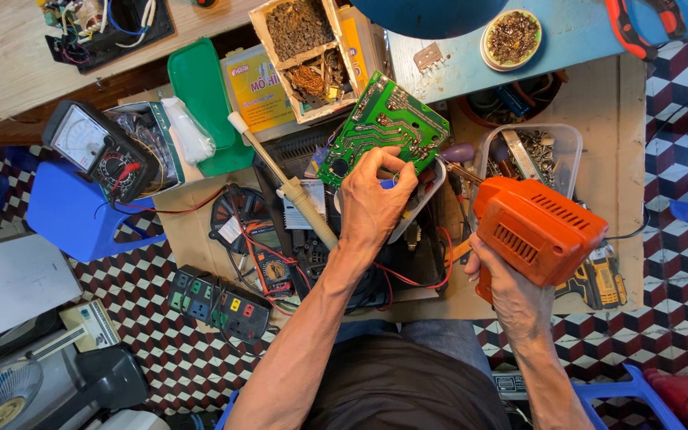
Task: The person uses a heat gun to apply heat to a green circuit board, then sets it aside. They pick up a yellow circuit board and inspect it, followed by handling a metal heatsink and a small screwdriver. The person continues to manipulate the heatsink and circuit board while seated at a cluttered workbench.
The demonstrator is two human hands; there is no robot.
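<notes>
Board: the green rectangular printed circuit board (382, 127) is held tilted over the open dark casing (312, 231), solder-track side up toward the camera, so the joints can be seen and reached.
Left hand: the left hand (372, 203) grips the board's lower edge; its fingers (388, 163) are curled closed over that edge with the thumb beneath, as far as can be told. The forearm rises from the lap, wrist straight.
Orange tool: the orange plastic gun-shaped power tool (537, 231) sits just right of the board, nose aimed toward it, kept close yet apart from it.
Right hand: the right hand (503, 291) wraps the tool's grip from below, fingers closed tight round it; whether one rests on a trigger cannot be told.
Iron: a cream-handled soldering iron (284, 179) lies slanted across the casing, beside the left wrist, within easy reach.
Parts: a clear plastic tub of screws (531, 155) stands behind the tool on the table (623, 143).
</notes>
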